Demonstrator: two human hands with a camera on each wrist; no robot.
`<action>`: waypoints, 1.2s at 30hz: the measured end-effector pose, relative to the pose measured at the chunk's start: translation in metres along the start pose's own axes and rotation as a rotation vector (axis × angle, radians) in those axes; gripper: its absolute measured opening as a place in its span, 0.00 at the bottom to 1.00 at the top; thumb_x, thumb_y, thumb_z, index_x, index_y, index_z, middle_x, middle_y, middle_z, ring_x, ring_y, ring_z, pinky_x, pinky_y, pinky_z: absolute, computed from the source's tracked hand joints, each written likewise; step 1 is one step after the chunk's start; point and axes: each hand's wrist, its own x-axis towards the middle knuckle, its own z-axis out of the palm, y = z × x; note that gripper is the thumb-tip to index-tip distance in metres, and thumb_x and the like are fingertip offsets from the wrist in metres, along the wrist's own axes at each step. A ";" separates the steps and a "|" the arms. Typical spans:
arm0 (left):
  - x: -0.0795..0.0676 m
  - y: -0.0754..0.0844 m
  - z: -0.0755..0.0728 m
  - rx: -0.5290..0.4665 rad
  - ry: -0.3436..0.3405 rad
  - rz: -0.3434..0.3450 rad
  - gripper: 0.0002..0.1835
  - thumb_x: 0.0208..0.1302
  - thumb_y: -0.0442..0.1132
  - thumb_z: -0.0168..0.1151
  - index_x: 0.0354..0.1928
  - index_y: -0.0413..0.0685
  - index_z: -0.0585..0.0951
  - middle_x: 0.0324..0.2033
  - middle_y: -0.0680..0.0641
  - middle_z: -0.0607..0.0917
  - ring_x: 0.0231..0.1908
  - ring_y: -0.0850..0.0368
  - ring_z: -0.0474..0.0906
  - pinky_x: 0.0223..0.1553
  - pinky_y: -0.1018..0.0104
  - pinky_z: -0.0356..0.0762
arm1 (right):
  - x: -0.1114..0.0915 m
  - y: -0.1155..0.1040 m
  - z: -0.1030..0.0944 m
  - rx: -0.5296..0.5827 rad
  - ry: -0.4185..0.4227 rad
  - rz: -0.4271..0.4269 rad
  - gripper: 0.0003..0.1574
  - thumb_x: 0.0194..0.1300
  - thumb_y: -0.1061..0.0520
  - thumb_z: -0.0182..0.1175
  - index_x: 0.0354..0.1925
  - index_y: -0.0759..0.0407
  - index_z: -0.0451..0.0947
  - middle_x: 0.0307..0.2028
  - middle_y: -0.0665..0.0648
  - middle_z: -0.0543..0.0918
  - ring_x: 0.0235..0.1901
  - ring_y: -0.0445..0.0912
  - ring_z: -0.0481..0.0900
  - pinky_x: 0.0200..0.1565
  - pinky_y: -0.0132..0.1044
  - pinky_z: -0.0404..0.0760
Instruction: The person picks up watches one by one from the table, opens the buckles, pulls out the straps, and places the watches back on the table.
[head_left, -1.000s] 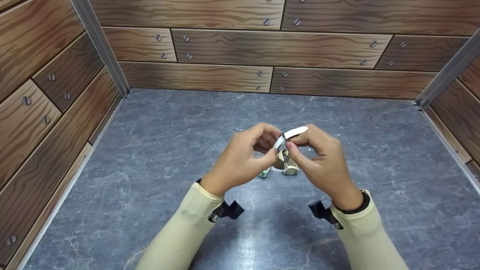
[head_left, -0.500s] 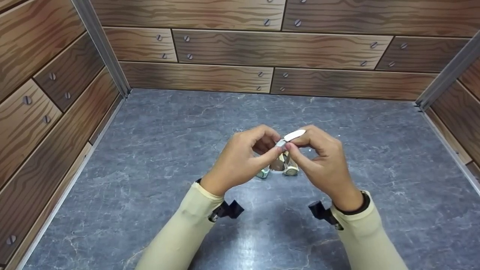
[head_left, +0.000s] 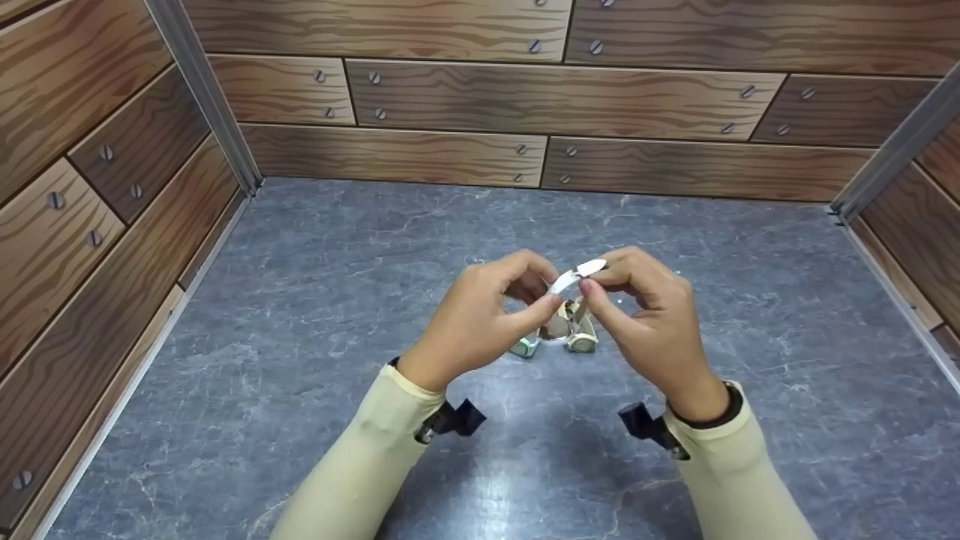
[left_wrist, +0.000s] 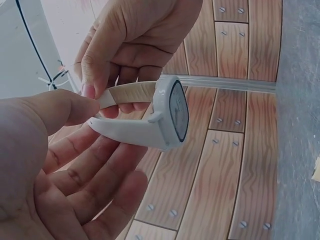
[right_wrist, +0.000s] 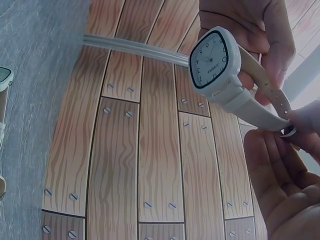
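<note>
Plank-patterned walls [head_left: 487,97] stand from 9 o'clock through 12 to 3, metal posts [head_left: 206,97] at 10 and 2; glare [head_left: 493,487] lies at 6 on the grey-blue marbled surface [head_left: 337,247]

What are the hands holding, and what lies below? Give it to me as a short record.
Held item: white watch, squarish face
Left hand: pinches the strap
Right hand: pinches the strap near the buckle
Below: green watch, partly hidden, and cream watch
Surface: blue-grey tabletop, marbled
Background: wood-patterned panels
</note>
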 end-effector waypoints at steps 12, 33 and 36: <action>-0.002 0.004 0.001 -0.005 0.002 -0.027 0.12 0.73 0.45 0.66 0.52 0.48 0.82 0.33 0.55 0.87 0.33 0.66 0.83 0.40 0.67 0.83 | 0.000 0.001 0.002 -0.012 -0.011 -0.019 0.13 0.58 0.80 0.65 0.32 0.64 0.83 0.34 0.57 0.85 0.35 0.43 0.82 0.40 0.29 0.84; 0.000 0.003 -0.001 0.065 0.046 -0.026 0.04 0.72 0.42 0.67 0.42 0.51 0.85 0.33 0.58 0.88 0.35 0.69 0.83 0.40 0.69 0.84 | 0.001 0.001 0.000 -0.098 0.043 -0.021 0.10 0.59 0.76 0.67 0.32 0.64 0.84 0.34 0.56 0.87 0.36 0.41 0.83 0.42 0.30 0.81; 0.000 0.003 -0.002 0.054 0.042 -0.035 0.04 0.72 0.42 0.67 0.41 0.51 0.85 0.32 0.58 0.88 0.34 0.69 0.83 0.38 0.68 0.84 | 0.002 0.002 0.000 -0.103 0.081 -0.007 0.10 0.59 0.76 0.67 0.32 0.64 0.84 0.33 0.56 0.87 0.35 0.41 0.83 0.42 0.30 0.82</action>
